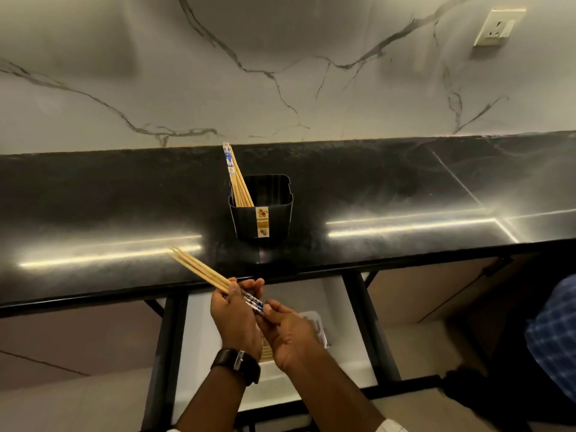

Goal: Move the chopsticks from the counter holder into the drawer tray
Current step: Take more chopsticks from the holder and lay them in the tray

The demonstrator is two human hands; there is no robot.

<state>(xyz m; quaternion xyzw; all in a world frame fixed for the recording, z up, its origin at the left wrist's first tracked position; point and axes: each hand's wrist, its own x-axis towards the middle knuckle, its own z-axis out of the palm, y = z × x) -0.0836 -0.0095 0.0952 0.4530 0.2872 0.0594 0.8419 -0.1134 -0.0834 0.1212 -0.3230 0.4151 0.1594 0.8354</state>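
Note:
A black square holder (261, 210) stands on the dark counter (405, 188), with several wooden chopsticks (234, 173) leaning in its left corner. My left hand (233, 316) and my right hand (286, 332) together grip a bundle of chopsticks (199, 269) just in front of the counter's edge. Its thin tips point up-left over the counter. Its blue-patterned ends sit between my fingers. Below my hands a pale tray (314, 322) lies in the open white drawer (343, 363), mostly hidden by my right hand, with a few wooden sticks showing at its near side.
A marble wall rises behind the counter, with a socket (498, 26) at the top right. Black frame legs (367, 322) flank the drawer. A person's blue checked sleeve (558, 335) shows at the right edge.

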